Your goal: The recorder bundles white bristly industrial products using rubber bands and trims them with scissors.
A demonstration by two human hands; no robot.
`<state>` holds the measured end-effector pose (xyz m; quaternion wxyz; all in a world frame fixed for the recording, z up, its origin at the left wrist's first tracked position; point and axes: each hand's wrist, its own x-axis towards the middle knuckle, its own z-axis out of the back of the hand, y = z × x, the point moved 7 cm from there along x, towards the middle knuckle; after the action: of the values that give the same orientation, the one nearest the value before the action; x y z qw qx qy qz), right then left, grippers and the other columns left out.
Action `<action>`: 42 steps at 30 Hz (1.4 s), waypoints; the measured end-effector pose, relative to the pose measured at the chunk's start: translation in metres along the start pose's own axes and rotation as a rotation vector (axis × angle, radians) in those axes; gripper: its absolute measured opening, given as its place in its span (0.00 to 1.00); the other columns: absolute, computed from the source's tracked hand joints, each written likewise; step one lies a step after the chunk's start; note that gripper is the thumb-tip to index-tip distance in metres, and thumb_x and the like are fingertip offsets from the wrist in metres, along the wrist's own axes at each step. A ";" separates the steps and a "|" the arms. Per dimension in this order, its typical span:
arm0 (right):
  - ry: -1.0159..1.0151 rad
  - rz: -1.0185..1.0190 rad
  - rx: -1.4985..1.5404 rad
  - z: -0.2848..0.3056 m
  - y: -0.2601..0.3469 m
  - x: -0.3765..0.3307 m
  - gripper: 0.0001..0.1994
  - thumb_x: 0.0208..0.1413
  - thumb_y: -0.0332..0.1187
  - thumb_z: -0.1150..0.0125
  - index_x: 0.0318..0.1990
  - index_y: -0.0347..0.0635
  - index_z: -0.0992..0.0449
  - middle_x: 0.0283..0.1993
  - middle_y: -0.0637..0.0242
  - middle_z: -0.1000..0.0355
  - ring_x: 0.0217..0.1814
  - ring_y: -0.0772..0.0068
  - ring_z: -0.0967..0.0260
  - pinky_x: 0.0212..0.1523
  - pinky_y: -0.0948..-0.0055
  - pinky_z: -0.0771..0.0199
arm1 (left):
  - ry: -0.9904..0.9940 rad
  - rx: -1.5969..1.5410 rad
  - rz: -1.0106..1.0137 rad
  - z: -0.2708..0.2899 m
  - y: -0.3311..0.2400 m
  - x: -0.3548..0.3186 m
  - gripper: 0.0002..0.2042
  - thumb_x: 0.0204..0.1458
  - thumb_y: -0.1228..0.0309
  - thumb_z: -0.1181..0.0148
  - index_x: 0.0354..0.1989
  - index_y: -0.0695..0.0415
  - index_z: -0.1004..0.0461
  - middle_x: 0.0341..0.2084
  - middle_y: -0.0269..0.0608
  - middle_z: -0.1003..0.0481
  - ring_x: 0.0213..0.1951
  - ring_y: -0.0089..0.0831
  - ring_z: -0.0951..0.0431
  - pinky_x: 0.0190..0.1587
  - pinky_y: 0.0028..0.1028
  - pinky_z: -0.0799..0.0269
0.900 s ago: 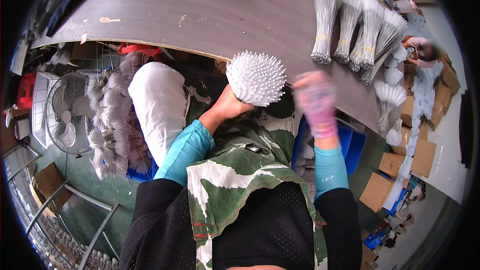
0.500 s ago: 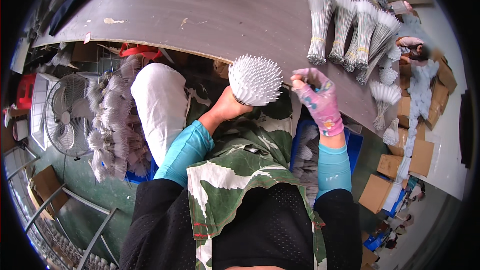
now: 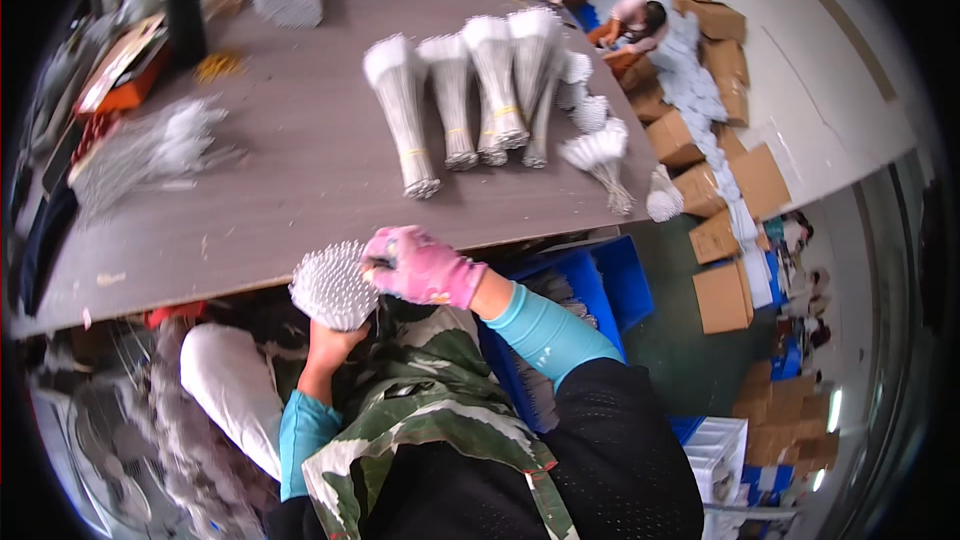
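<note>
A tight bundle of thin wire brushes [image 3: 333, 287] has its round, white, dotted head turned up toward me, just off the table's near edge. My left hand [image 3: 332, 342], bare below a turquoise sleeve, is closed around it from below; its stems are hidden. At the right side of that head is my right hand [image 3: 420, 268] in a pink patterned glove. Its fingers are curled together against or very near the bristles, and what they pinch, if anything, cannot be made out.
Banded brush bundles [image 3: 400, 115] lie on the brown table [image 3: 290, 160], with loose brushes [image 3: 160, 155] at left. Blue bins [image 3: 620, 285] stand below the right edge. Cardboard boxes [image 3: 722, 300] and a seated person [image 3: 632, 25] are farther right.
My view has turned right, so the table's contents shift left in the picture. My right hand, earlier apart from the bundle with a thin dark piece at its fingertips, has come against its right side.
</note>
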<state>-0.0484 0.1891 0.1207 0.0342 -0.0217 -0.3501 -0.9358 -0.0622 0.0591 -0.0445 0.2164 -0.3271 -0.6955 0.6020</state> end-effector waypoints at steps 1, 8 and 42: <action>0.031 -0.020 -0.037 0.000 -0.003 0.001 0.10 0.46 0.35 0.40 0.32 0.38 0.25 0.32 0.54 0.29 0.36 0.52 0.30 0.39 0.62 0.31 | 0.000 0.004 -0.004 -0.005 -0.009 0.000 0.33 0.31 0.82 0.35 0.54 0.61 0.35 0.49 0.37 0.32 0.52 0.31 0.34 0.57 0.29 0.42; 0.065 -0.040 -0.141 0.001 -0.014 0.000 0.10 0.45 0.36 0.41 0.31 0.38 0.25 0.31 0.54 0.29 0.37 0.51 0.30 0.39 0.62 0.30 | 0.004 -0.018 0.034 -0.012 -0.005 0.005 0.31 0.29 0.81 0.32 0.49 0.62 0.31 0.45 0.36 0.28 0.47 0.28 0.29 0.54 0.28 0.37; -1.353 -0.267 1.109 0.157 -0.118 -0.122 0.16 0.55 0.40 0.45 0.19 0.47 0.37 0.11 0.71 0.41 0.08 0.80 0.49 0.09 0.80 0.52 | -0.074 0.143 -0.039 -0.008 -0.005 -0.006 0.30 0.28 0.78 0.29 0.46 0.63 0.30 0.43 0.37 0.26 0.46 0.29 0.28 0.52 0.28 0.36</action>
<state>0.0666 0.3873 0.1541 -0.2844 -0.5098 -0.6983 -0.4143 -0.0532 0.0603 -0.0376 0.2251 -0.2748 -0.6645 0.6575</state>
